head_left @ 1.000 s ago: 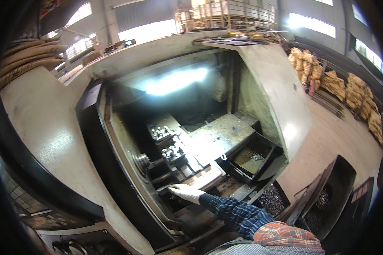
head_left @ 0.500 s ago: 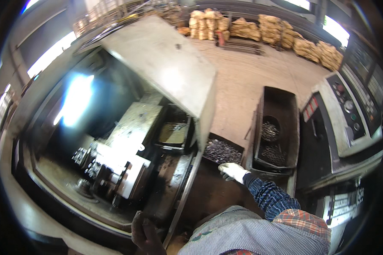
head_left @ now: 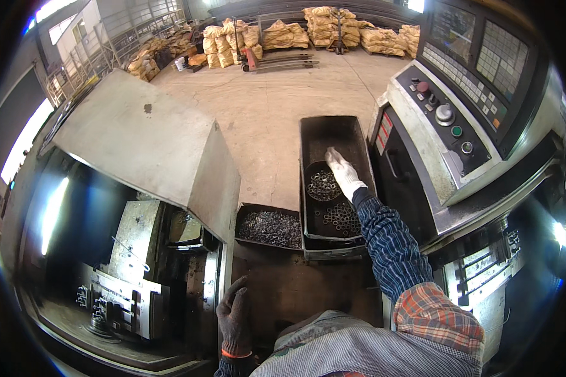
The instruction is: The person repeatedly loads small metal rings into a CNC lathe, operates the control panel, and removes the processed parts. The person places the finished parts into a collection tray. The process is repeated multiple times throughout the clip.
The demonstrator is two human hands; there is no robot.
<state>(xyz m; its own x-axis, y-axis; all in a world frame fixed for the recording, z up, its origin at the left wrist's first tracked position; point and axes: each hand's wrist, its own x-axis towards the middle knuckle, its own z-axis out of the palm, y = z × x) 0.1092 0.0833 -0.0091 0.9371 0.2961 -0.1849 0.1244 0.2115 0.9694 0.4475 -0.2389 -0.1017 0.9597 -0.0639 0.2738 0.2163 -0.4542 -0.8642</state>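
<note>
My right hand [head_left: 343,172], in a white glove, reaches over a round bowl [head_left: 309,196] of small metal rings. Its fingers are stretched out past the bowl's far right rim, and nothing shows in them; the palm side is hidden. The bowl sits inside a long dark metal tray [head_left: 307,138], where more loose metal rings [head_left: 341,218] lie nearer to me. Down by the machine's door edge hangs my left hand [head_left: 235,317] in a dark grey glove, fingers loosely apart and holding nothing.
A shallow bin [head_left: 270,227] of small metal parts stands left of the tray. On the left is an open machine with a pale sliding door [head_left: 144,132]; on the right, a control panel [head_left: 446,116]. Farther off are a pallet jack [head_left: 251,61] and stacked yellow sacks [head_left: 327,28].
My view has swung to the right. My right hand has gone from beside the bin of small parts to over the bowl in the tray. My left hand shows more fully.
</note>
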